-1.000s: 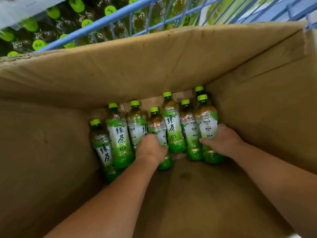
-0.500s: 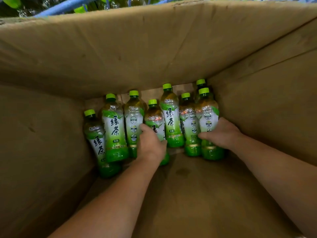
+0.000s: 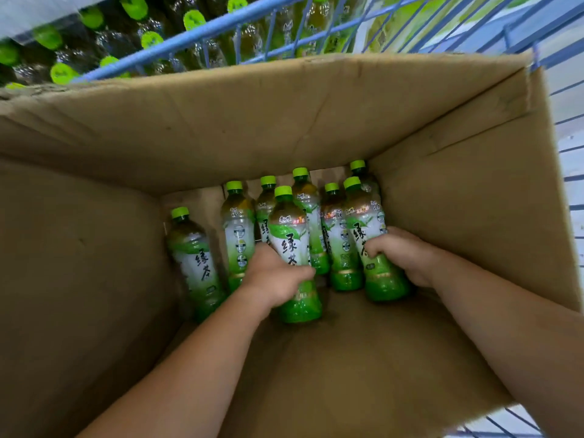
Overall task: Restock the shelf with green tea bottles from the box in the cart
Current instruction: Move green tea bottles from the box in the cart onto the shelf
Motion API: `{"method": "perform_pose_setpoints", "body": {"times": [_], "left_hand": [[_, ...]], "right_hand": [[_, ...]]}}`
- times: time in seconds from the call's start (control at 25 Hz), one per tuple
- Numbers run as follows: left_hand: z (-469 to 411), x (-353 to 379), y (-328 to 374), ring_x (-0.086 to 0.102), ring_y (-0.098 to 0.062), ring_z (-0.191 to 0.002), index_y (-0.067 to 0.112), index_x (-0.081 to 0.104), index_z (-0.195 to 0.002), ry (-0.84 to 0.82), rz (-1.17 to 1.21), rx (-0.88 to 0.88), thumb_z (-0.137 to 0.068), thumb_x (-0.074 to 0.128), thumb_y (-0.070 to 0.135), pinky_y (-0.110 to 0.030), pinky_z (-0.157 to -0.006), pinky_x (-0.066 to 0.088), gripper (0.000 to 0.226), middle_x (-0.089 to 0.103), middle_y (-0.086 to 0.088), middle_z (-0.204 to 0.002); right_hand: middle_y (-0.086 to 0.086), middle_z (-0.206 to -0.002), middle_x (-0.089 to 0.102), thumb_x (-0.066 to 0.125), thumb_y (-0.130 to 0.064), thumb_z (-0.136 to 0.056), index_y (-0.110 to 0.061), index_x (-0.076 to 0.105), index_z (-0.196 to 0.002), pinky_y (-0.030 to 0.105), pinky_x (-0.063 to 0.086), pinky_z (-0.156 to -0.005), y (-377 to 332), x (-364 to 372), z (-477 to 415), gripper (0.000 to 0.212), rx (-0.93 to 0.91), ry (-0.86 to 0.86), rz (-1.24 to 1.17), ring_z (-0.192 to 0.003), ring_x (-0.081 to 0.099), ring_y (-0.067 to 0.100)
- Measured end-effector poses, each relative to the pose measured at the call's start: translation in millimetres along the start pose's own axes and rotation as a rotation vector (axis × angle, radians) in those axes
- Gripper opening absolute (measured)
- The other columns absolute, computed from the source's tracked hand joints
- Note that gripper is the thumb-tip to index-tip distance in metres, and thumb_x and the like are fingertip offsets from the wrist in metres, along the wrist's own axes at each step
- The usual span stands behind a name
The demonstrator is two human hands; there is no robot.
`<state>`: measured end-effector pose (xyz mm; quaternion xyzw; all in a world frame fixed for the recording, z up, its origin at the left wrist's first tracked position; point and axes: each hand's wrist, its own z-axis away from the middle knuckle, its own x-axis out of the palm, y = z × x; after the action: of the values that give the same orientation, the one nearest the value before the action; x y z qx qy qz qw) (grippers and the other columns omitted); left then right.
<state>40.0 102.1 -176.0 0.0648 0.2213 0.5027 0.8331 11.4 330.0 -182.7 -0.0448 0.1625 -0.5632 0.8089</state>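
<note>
Left hand (image 3: 278, 276): now gripping a centre bottle (image 3: 292, 248), raised forward out of the row.
Right hand (image 3: 401, 254): clasping the right-end bottle (image 3: 369, 245), lifted slightly.
Box (image 3: 94, 279): six bottles left standing.

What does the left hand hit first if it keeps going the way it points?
It's already wrapped on a green tea bottle. Straight on, the left hand would likely push that into the bottles behind, then the box wall; depth unclear.

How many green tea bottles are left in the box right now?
7 visible. One stands alone at far left, one beside it, one behind the left hand's bottle, one in the left hand, one tall behind, one right-centre, one in the right hand. An eighth cap shows behind; more may be hidden.
</note>
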Motion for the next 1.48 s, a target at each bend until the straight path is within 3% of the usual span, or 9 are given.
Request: {"method": "perform_pose_setpoints", "body": {"times": [0.12, 0.24, 0.32, 0.64, 0.8, 0.96, 1.08, 1.36, 1.48], "left_hand": [[20, -18, 4, 0.068, -0.017, -0.084, 0.017, 0.054, -0.112, 0.016, 0.066, -0.007, -0.058, 0.088, 0.033, -0.034, -0.071, 0.057, 0.066, 0.069, 0.000, -0.098], [41, -35, 7, 0.063, -0.018, -0.085, 0.015, 0.043, -0.114, 0.066, 0.114, 0.007, -0.072, 0.083, 0.022, -0.035, -0.070, 0.055, 0.059, 0.063, -0.004, -0.100], [60, -44, 9, 0.063, -0.020, -0.088, 0.014, 0.041, -0.115, 0.069, 0.151, 0.032, -0.074, 0.081, 0.021, -0.041, -0.079, 0.057, 0.058, 0.062, -0.004, -0.099], [147, -91, -5, 0.071, -0.019, -0.089, 0.021, 0.060, -0.111, 0.116, 0.225, 0.203, -0.052, 0.076, 0.037, -0.042, -0.079, 0.060, 0.063, 0.073, 0.001, -0.097], [210, -128, -16, 0.067, -0.013, -0.086, 0.020, 0.057, -0.110, 0.189, 0.294, 0.288, -0.066, 0.081, 0.023, -0.035, -0.075, 0.055, 0.051, 0.069, 0.004, -0.095], [263, -179, -38, 0.070, -0.013, -0.084, 0.024, 0.061, -0.106, 0.210, 0.362, 0.448, -0.075, 0.079, 0.008, -0.028, -0.069, 0.056, 0.039, 0.072, 0.006, -0.091], [296, -227, -60, 0.068, 0.001, -0.073, 0.023, 0.061, -0.107, 0.236, 0.386, 0.553, -0.078, 0.075, 0.000, -0.011, -0.056, 0.050, 0.039, 0.072, 0.008, -0.087], [342, -357, -143, 0.068, -0.009, -0.079, 0.025, 0.055, -0.107, 0.334, 0.492, 0.563, -0.078, 0.078, 0.011, -0.026, -0.062, 0.055, 0.039, 0.069, 0.004, -0.093], [348, -416, -186, 0.065, 0.003, -0.072, 0.030, 0.053, -0.104, 0.392, 0.523, 0.584, -0.078, 0.079, 0.010, -0.014, -0.056, 0.052, 0.041, 0.067, 0.009, -0.091]], "right_hand": [[0.013, -0.081, 0.064, 0.069, -0.017, -0.060, -0.011, 0.066, -0.072, 0.040, 0.053, -0.074, -10, 9, 23, 0.014, 0.041, -0.025, -0.065, -0.072, 0.061, 0.030], [0.009, -0.105, 0.074, 0.092, -0.044, -0.041, -0.018, 0.068, -0.113, 0.049, 0.058, -0.086, -10, 20, 41, 0.080, 0.005, -0.093, -0.031, -0.093, 0.072, 0.031], [0.006, -0.107, 0.075, 0.097, -0.049, -0.033, -0.018, 0.066, -0.118, 0.050, 0.059, -0.088, -6, 29, 55, 0.095, -0.051, -0.081, 0.001, -0.095, 0.073, 0.027], [0.015, -0.097, 0.074, 0.082, -0.013, -0.072, -0.010, 0.066, -0.108, 0.048, 0.058, -0.086, -29, 73, 176, 0.039, -0.232, 0.016, -0.090, -0.091, 0.072, 0.032], [0.009, -0.085, 0.074, 0.079, -0.008, -0.078, -0.015, 0.066, -0.093, 0.046, 0.059, -0.081, -44, 97, 236, 0.021, -0.312, 0.065, -0.101, -0.081, 0.072, 0.027], [0.008, -0.089, 0.073, 0.078, -0.013, -0.078, -0.019, 0.064, -0.092, 0.044, 0.058, -0.079, -67, 135, 294, 0.021, -0.424, 0.126, -0.040, -0.082, 0.071, 0.025], [0.006, -0.092, 0.072, 0.078, -0.018, -0.077, -0.022, 0.062, -0.092, 0.044, 0.058, -0.082, -92, 176, 336, 0.022, -0.493, 0.171, -0.010, -0.087, 0.070, 0.025], [0.007, -0.093, 0.075, 0.074, -0.021, -0.074, -0.021, 0.067, -0.098, 0.051, 0.059, -0.083, -154, 310, 426, 0.025, -0.654, 0.101, 0.031, -0.090, 0.072, 0.028], [0.005, -0.086, 0.073, 0.074, -0.019, -0.077, -0.022, 0.066, -0.094, 0.048, 0.059, -0.079, -184, 379, 446, 0.019, -0.695, 0.084, 0.065, -0.084, 0.072, 0.027]]}}
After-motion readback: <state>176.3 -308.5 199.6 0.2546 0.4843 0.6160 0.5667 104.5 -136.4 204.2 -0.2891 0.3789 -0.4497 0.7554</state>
